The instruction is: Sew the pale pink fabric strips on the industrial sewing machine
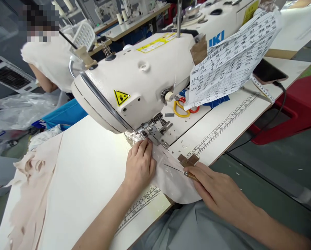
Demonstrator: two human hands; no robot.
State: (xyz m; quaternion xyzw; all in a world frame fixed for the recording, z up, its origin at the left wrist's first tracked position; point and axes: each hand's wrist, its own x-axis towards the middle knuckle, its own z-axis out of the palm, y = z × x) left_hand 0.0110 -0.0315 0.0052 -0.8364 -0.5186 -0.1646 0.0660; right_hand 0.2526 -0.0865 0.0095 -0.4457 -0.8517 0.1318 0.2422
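Note:
My right hand [212, 184] is closed around the wooden handle of an awl [190, 175], whose thin metal spike points left over a pale pink fabric piece [176, 187]. That fabric runs from beneath the presser foot [152, 133] down over the table's front edge. Close to the foot, my left hand [140, 161] has its fingers bent and pressed together on the fabric; their tips are partly hidden. Above both hands stands the white sewing machine [134, 80].
Cut pink fabric [35, 194] lies on the table's left side. Yellow-and-red-handled scissors [182, 110] rest behind the foot, near a hanging written sheet [230, 62]. A phone [270, 71] with a cable lies at right, beside a red stool [293, 107]. Another person [51, 62] sits at back left.

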